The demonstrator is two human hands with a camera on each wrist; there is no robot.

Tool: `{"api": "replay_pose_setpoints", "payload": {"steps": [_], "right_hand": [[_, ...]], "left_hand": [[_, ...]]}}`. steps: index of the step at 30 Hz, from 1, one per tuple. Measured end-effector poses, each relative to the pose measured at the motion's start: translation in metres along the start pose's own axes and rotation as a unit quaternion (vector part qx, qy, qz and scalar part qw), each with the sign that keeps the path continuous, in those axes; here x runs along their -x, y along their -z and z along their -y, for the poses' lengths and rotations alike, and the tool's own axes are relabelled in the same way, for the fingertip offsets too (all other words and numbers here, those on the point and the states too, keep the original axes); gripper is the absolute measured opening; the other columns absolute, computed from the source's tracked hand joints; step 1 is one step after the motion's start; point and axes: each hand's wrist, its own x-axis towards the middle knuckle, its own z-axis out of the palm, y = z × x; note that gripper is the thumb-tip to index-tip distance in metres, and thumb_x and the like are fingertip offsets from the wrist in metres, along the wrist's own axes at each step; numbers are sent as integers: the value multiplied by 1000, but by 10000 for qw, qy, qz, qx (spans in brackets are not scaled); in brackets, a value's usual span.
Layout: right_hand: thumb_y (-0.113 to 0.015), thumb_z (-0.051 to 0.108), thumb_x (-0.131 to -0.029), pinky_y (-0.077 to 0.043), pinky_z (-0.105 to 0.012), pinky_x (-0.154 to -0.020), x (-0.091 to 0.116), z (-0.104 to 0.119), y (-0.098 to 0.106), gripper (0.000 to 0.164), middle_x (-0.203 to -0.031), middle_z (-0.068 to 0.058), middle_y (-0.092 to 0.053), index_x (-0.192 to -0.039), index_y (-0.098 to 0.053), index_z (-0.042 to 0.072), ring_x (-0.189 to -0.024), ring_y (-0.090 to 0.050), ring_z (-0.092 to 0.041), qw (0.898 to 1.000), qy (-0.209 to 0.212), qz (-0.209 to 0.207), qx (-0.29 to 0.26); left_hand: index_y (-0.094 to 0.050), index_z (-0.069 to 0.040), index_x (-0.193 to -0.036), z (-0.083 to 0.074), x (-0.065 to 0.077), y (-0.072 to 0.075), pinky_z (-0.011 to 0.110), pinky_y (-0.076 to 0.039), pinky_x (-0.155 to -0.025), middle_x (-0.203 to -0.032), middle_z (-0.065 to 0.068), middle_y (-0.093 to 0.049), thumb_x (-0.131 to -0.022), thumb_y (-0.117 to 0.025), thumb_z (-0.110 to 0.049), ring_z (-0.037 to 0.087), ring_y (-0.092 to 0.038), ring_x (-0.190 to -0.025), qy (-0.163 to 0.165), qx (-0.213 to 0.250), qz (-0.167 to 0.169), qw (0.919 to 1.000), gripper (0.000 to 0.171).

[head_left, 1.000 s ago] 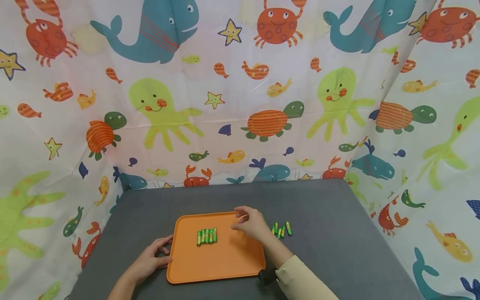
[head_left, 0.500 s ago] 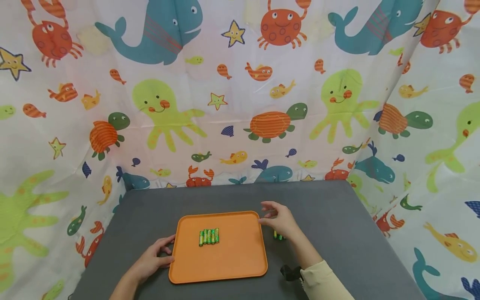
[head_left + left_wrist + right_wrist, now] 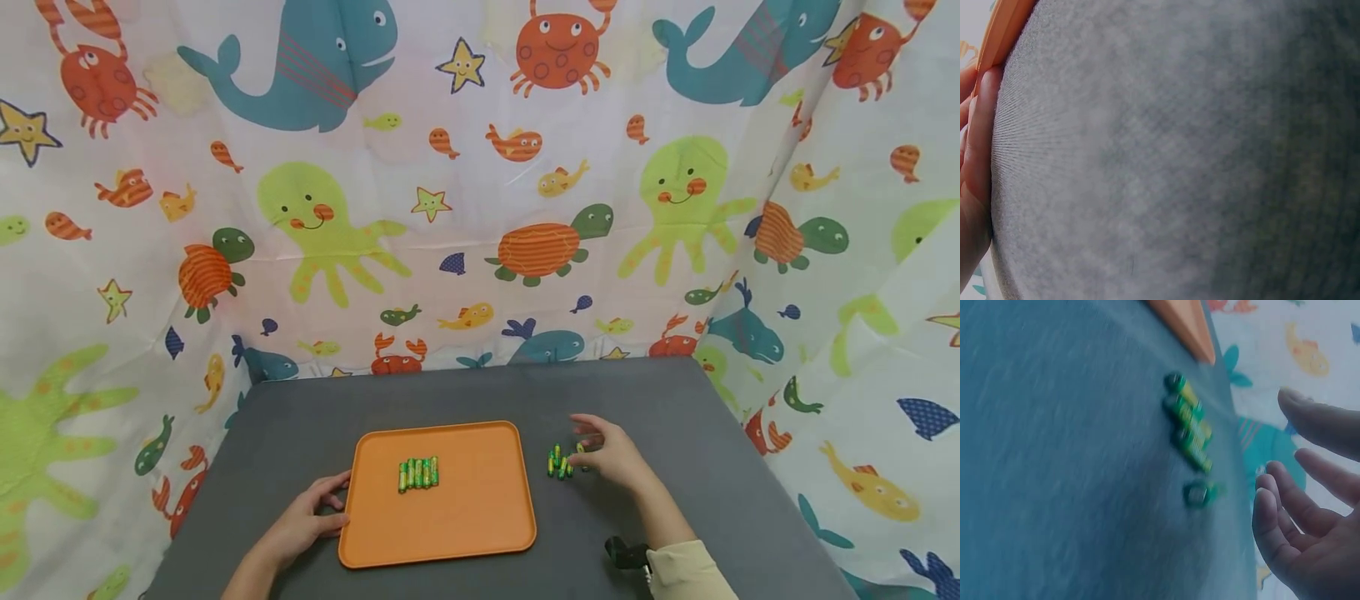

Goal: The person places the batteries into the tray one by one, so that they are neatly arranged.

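Observation:
An orange tray (image 3: 465, 525) lies on the dark grey table. My left hand (image 3: 303, 517) rests at its left edge, thumb and fingertips touching the rim. In the left wrist view, the fingers (image 3: 982, 131) lie against the tray's side (image 3: 1007, 28). Several green-and-yellow batteries (image 3: 418, 473) stand side by side in a row on the tray. More such batteries (image 3: 558, 462) lie loosely grouped right of the tray. My right hand (image 3: 615, 454) hovers just over the right end of this group, partly hiding one battery. In the right wrist view, its fingers are spread and hold nothing.
A white curtain (image 3: 465, 283) printed with sea animals encloses the table (image 3: 637, 392) at the back and both sides. A black device (image 3: 626, 554) is strapped at my right wrist, by the cream sleeve (image 3: 686, 571).
My right hand has moved right, from over the tray's right part to the loose batteries. The left hand stays at the tray's left edge. The batteries on the tray look unchanged.

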Motion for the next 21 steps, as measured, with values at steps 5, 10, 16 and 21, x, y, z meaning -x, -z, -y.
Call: {"api": "replay_pose_setpoints", "payload": {"steps": [5,10,16,21], "right_hand": [[-86,0,-75,-56,-43,-82,2,-16,7,75,-132,-24,-62,-143,-54,4,-111,-63,-36,9996,-163,-67,216],[-88,-2,-70,-54,-51,-88,2,-26,7,77,-129,-23,-63,-140,-57,3,-111,-63,-36,9980,-268,147,548],[-87,-6,-67,-51,-48,-85,0,-35,2,72,-121,-15,-64,-134,-63,6,-105,-60,-31,9953,-276,187,906],[-86,-7,-67,-50,-46,-80,-1,-38,-3,68,-118,-14,-64,-130,-67,8,-99,-57,-28,9938,-206,159,1083]], "left_hand": [[-42,-8,-154,0,1,-1,39,-60,-81,-144,17,-40,-82,-83,-11,29,-47,-109,83,-23,-57,9999,83],[-42,-8,-154,0,0,-1,39,-60,-80,-144,17,-40,-82,-82,-11,29,-47,-109,35,-32,-52,10000,82],[-39,-8,-155,3,-1,1,38,-60,-80,-145,18,-39,-85,-81,-14,29,-47,-109,-138,-17,110,9998,82],[-39,-7,-155,6,0,1,37,-60,-80,-145,18,-39,-84,-82,-14,29,-47,-109,-148,-21,100,9998,83]]}}
